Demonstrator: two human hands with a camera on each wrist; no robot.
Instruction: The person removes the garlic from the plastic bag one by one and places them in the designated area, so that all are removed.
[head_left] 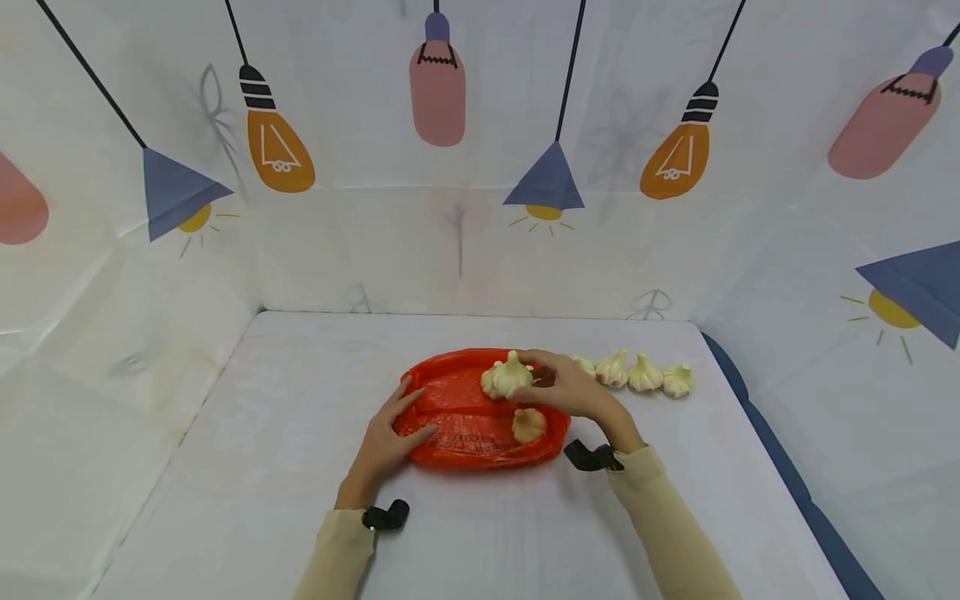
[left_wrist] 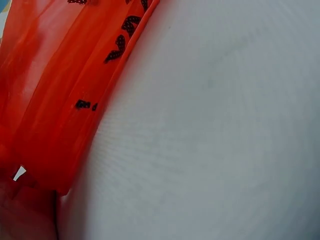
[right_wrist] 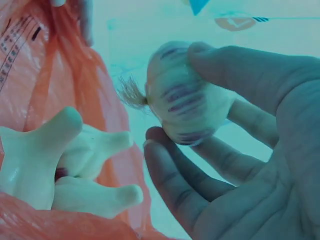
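A red plastic bag (head_left: 457, 408) lies with its mouth facing up. My left hand (head_left: 386, 442) rests on its left rim, thumb and fingers spread apart and fairly straight. In the right wrist view, my right hand (right_wrist: 250, 150) pinches a garlic bulb (right_wrist: 185, 97) between thumb and fingertips, its root tuft facing the bag. The head view shows this right hand (head_left: 566, 387) above the bag's right side, beside pale garlic bulbs (head_left: 510, 377). Another garlic bulb (head_left: 529, 425) sits lower in the bag. The left wrist view shows no fingers clearly.
Several garlic bulbs (head_left: 645, 375) stand in a row to the right of the bag, the leftmost partly hidden by my right hand. The white table (head_left: 300, 367) is bordered by printed cloth walls (head_left: 465, 250). Black wrist mounts (head_left: 386, 515) sit at both cuffs.
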